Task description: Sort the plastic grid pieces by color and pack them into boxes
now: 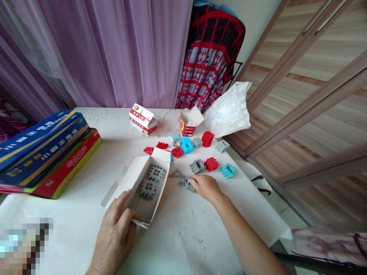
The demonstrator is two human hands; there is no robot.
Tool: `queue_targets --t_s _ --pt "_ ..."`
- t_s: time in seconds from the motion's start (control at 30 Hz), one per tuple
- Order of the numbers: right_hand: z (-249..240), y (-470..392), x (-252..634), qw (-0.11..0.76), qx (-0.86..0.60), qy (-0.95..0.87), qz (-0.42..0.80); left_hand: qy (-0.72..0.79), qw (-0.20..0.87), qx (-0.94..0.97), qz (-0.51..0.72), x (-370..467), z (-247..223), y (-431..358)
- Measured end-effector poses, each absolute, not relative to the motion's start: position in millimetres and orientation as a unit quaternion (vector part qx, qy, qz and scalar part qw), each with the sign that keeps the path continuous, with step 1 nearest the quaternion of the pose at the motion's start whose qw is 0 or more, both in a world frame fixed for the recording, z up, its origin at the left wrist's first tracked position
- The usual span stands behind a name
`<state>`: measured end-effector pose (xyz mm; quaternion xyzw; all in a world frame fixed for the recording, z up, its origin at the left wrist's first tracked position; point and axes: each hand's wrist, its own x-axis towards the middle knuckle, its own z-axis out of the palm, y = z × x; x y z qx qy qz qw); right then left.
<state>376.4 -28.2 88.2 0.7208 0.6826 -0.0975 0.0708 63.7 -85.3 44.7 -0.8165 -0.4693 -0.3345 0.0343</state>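
My left hand [116, 229] grips the near end of an open white cardboard box [134, 168], thumb at its rim. Inside the box lie grey interlocking blocks [148, 189], flat and notched, with square holes. To the right of the box, my right hand [208, 187] has its fingertips on a grey notched block [187, 184] on the table; its fingers are closed together at the block's edge. Beyond the hands are scattered red blocks [211, 164], blue blocks [228, 170] and more grey blocks [197, 165], some joined in stacks.
A closed red-and-white box [142, 119] and an open one [188, 124] stand at the back of the table [183, 233]. A white plastic bag [229, 110] lies at the back right. Blue and red boxes [48, 152] are stacked at left. Wooden cabinet doors [309, 95] are on the right.
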Motion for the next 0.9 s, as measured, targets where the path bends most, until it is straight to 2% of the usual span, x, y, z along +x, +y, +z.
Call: queue_targets --t_s 0.17,0.3,0.57,0.7,0.9 --pt "86 -36 380 0.032 0.734 0.67 -0.107 -0.463 0.039 -0.818 -0.34 65 45 -84" --pt "81 -44 386 -0.019 0.658 0.742 -0.128 -0.462 0.039 -0.819 -0.338 64 45 -84" --pt "72 -36 377 -0.016 0.642 0.755 -0.132 -0.456 0.049 -0.824 -0.333 63 44 -83" --pt "80 -36 377 -0.013 0.632 0.763 -0.135 -0.451 0.049 -0.823 -0.342 62 41 -83" --pt "108 6 414 -0.074 0.68 0.727 -0.065 -0.46 0.049 -0.821 -0.335 59 37 -82"
